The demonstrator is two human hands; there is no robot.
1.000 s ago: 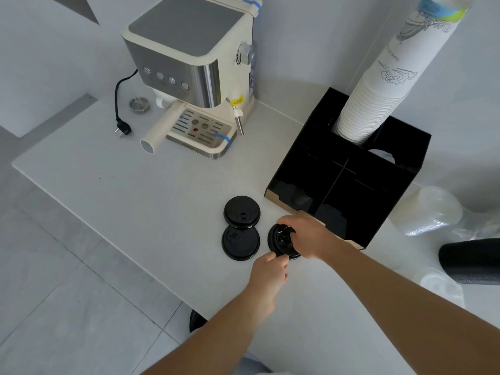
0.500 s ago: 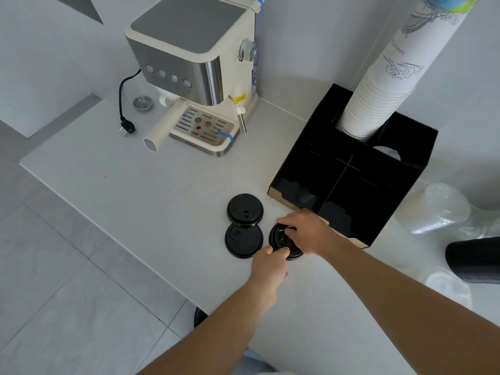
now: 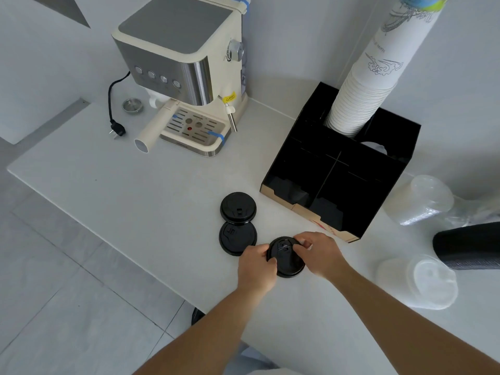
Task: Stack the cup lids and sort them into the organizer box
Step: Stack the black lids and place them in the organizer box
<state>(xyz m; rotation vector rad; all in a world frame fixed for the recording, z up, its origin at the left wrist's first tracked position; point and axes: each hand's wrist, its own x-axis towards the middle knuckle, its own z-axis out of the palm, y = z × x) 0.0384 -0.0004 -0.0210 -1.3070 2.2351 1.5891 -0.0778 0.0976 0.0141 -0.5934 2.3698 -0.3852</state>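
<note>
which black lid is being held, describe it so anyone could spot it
Start at the black organizer box; the held lid lies on the counter just before its front edge. Unlike the two loose lids overlapping to its left, it sits pinched between the left hand and right hand.

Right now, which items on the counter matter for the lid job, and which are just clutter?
In play: black lid gripped by left hand and right hand; two loose black lids; organizer box.

Lying about: espresso machine, paper cup stack, clear cups, clear lids, filter basket.
</note>
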